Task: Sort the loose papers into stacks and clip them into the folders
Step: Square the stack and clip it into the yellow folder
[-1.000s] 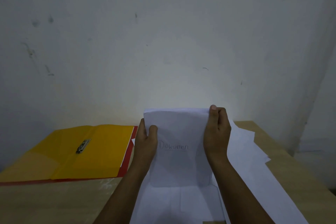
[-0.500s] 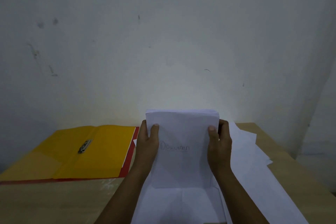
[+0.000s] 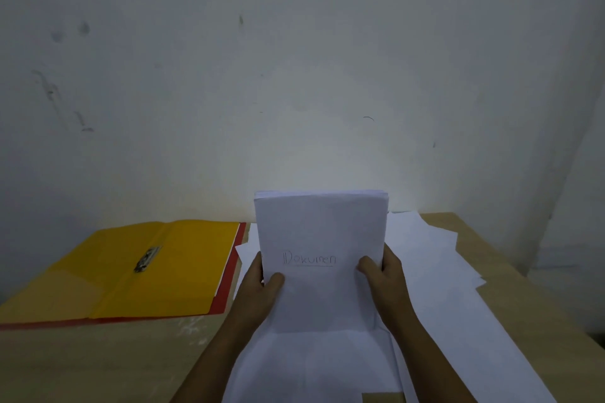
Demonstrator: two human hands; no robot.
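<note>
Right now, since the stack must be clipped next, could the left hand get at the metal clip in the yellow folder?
Probably yes: the metal clip lies uncovered on the open yellow folder, but the left hand grips the paper stack and must release first.

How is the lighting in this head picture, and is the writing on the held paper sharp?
Head view: dim overall, with one bright patch on the wall behind the paper stack; corners fall dark; the handwritten word is faint but readable; straight table edges splay outward, wide-angle.
</note>
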